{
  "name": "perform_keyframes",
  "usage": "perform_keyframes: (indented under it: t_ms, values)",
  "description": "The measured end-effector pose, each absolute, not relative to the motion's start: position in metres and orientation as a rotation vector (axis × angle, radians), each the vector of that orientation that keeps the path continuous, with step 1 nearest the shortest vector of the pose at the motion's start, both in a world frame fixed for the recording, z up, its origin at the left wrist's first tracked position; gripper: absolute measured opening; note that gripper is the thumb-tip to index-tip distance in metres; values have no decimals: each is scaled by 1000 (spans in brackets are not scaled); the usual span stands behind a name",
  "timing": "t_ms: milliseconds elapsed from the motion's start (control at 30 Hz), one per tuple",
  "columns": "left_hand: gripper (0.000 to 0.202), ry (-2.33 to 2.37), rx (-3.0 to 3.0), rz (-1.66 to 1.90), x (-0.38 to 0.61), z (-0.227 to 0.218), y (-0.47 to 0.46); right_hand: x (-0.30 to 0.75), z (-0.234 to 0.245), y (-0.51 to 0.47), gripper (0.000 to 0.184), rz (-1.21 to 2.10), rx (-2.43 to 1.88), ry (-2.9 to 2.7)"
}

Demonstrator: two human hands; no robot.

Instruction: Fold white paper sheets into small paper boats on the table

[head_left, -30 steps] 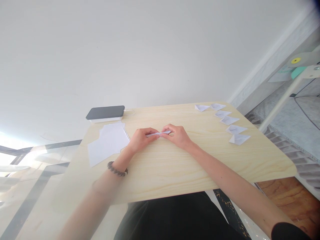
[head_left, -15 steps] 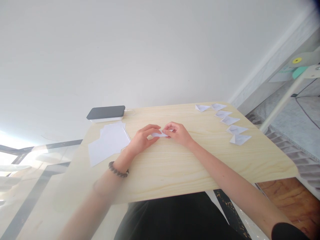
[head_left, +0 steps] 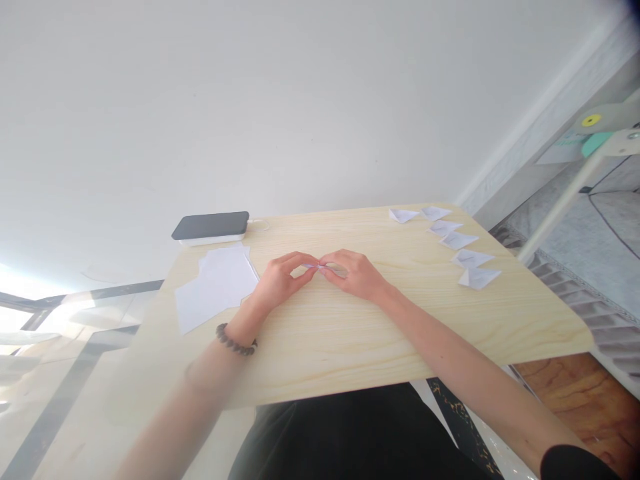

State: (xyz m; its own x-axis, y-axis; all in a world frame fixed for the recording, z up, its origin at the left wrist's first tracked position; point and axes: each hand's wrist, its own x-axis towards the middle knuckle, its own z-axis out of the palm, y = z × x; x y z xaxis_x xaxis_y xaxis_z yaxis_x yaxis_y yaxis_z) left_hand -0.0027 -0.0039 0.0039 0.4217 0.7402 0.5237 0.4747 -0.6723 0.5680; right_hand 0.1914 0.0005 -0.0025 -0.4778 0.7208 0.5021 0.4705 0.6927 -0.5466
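A small folded piece of white paper (head_left: pixel 325 269) is pinched between both hands at the middle of the light wooden table (head_left: pixel 350 333). My left hand (head_left: pixel 283 280), with a bead bracelet on its wrist, grips the paper's left end with thumb and fingertips. My right hand (head_left: pixel 355 273) pinches the right end, and its fingers cover most of the paper. The fingertips of the two hands nearly touch.
A stack of flat white sheets (head_left: pixel 215 283) lies to the left of my hands. Behind it a dark phone (head_left: pixel 211 227) rests on a white block with a cable. Several folded paper pieces (head_left: pixel 460 247) sit in a row at the table's right edge.
The paper was a longer strip a second ago; it is now folded shorter, and both hands have closed in toward each other around it.
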Motion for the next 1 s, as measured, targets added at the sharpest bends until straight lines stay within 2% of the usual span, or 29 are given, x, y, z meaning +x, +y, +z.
perform_keyframes:
  t_ms: [433, 1000]
  values:
    - [10, 1133, 2448, 1060, 0, 1, -4, 186, -7, 1, 17, 100, -859, -2231]
    - [8, 1213, 2364, 1066, 1, 3, -5, 187, -4, 1, 16, 137, -845, -2248]
